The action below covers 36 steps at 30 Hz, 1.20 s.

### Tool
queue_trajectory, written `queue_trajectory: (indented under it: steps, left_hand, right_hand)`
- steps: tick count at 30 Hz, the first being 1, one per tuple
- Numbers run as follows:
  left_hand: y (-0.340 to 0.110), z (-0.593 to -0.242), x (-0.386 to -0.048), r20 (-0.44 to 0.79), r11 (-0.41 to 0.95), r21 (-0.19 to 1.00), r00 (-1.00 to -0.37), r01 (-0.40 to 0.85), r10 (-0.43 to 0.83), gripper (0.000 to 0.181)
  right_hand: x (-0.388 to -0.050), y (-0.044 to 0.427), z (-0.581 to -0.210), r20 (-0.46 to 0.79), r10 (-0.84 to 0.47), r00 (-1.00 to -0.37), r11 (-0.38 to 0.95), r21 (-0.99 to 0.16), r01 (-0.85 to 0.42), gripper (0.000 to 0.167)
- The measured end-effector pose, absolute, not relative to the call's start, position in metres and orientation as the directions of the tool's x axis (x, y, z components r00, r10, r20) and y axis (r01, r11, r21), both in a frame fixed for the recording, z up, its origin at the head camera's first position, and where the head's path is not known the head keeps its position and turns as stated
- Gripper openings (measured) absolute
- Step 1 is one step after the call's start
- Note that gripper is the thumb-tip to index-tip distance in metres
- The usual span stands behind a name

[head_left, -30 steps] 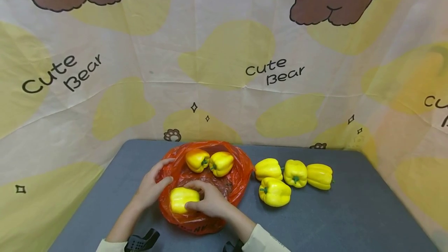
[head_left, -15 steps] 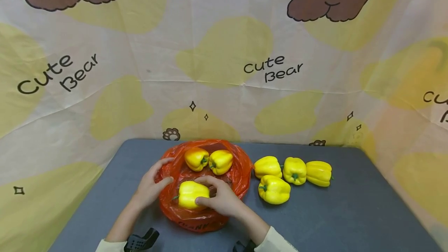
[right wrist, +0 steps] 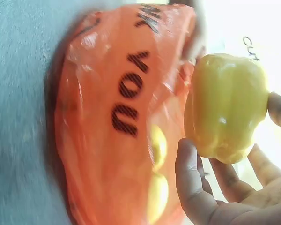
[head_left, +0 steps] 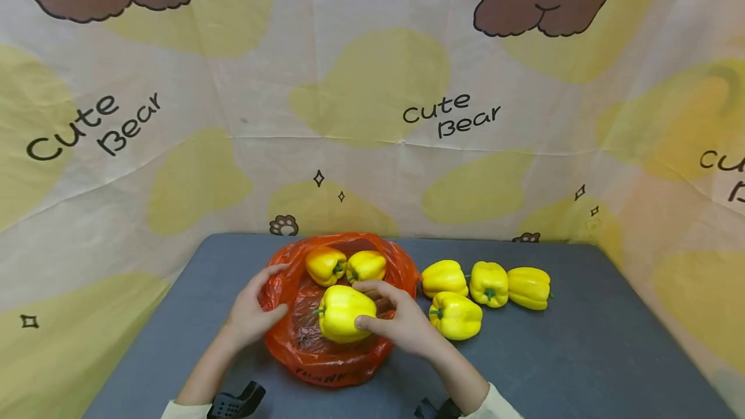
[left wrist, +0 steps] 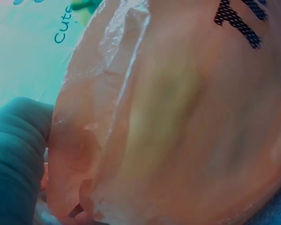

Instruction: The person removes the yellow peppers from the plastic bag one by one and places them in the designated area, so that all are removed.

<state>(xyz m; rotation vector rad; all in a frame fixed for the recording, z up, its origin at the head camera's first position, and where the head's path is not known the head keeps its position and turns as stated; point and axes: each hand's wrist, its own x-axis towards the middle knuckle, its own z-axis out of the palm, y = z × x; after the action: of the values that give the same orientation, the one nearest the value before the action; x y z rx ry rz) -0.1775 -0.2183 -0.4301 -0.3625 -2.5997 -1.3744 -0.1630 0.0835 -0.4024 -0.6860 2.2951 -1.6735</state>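
A yellow bell pepper point(head_left: 345, 313) is held by my right hand point(head_left: 410, 323), thumb in front and fingers behind, above the opening of a red plastic bag point(head_left: 326, 362). In the right wrist view the held pepper point(right wrist: 227, 105) is clear of the bag's rim. My left hand point(head_left: 251, 312) grips the bag's left rim; its thumb point(left wrist: 21, 140) goes behind the plastic in the left wrist view. Inside the bag, toward the back, lie two more yellow peppers, a left one point(head_left: 324, 266) and a right one point(head_left: 366, 266).
Right of the bag, several yellow bell peppers sit on the grey table point(head_left: 553, 354): three in a row, including a middle one point(head_left: 489, 284), and a nearer one point(head_left: 456, 315) in front. A patterned cloth point(head_left: 361, 96) hangs behind the table.
My right hand has lifted the bell pepper from the front left of the bag, up and to the right. The left hand has stayed at the rim.
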Motion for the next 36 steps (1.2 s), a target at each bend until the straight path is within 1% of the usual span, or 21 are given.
queue_trajectory:
  steps: [5,15,26,36]
  left_hand:
    - [-0.217,-0.431,-0.178,0.227,0.529,0.81,-0.967,0.254,0.117,0.066]
    - [-0.218,-0.432,-0.179,0.22,0.558,0.794,-0.97,0.241,0.105,0.066]
    - [-0.216,-0.43,-0.178,0.204,0.562,0.797,-0.974,0.221,0.095,0.065]
    - [-0.215,-0.431,-0.179,0.207,0.566,0.796,-0.975,0.216,0.081,0.064]
  right_hand:
    - [-0.159,0.105,-0.395,0.121,-0.445,-0.887,0.246,-0.936,-0.252,0.044]
    - [-0.158,0.139,-0.391,0.146,-0.356,-0.923,0.315,-0.911,-0.266,0.045]
    - [-0.15,0.178,-0.386,0.074,-0.21,-0.975,0.378,-0.914,-0.151,0.049]
    - [-0.141,0.218,-0.389,0.024,-0.047,-0.999,0.493,-0.869,-0.044,0.054]
